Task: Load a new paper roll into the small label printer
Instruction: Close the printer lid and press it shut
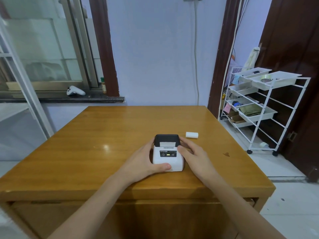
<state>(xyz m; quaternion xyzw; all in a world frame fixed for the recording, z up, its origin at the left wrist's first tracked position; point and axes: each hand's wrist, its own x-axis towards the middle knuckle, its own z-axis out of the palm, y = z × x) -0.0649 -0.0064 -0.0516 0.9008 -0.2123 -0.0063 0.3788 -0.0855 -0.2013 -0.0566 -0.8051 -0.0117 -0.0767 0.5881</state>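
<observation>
printer (167,152): sits on the table (96,144) near my edge, black lid (166,139) down, green light on, a paper stub showing at the slot.
left hand (145,161): I've got it cupped on the printer's left side, thumb across the front bottom corner; reads as bracing so it won't slide.
right hand (193,155): loosely open on the right side, fingertips at the lid edge, gripping nothing; my guess, feeling for the latch.
paper roll (192,135): lying on the table just right of and behind the printer, untouched, within easy reach.
status: lid not open yet.

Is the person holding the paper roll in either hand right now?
No, the paper roll lies alone on the table while both hands rest against the printer.
</observation>
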